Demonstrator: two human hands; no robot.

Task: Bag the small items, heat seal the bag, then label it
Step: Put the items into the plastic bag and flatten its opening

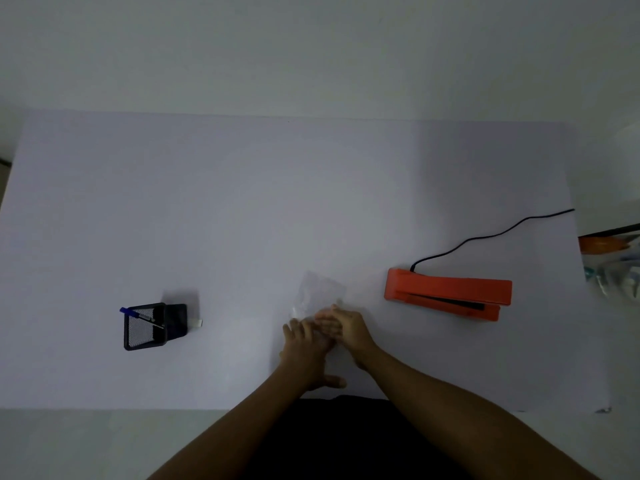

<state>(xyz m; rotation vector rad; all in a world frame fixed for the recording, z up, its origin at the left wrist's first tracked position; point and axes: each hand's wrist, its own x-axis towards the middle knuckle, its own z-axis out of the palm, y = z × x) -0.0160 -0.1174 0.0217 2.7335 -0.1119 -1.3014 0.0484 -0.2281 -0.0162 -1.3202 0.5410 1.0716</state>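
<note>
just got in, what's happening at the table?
A person has both hands on a clear bag lying flat on the table: left hand and right hand meet at its near end. Whether either grip is closed on it is unclear. The orange sealer sits unused to the right, corded. A pen holder stands to the left.

Dim, even light over my white counter (242, 202), a plain pale wall (311, 46) rising behind its far edge, a lighter strip of floor (86, 441) below the near edge in front of me, blurred clutter (613, 265) just past the counter's right side
</note>
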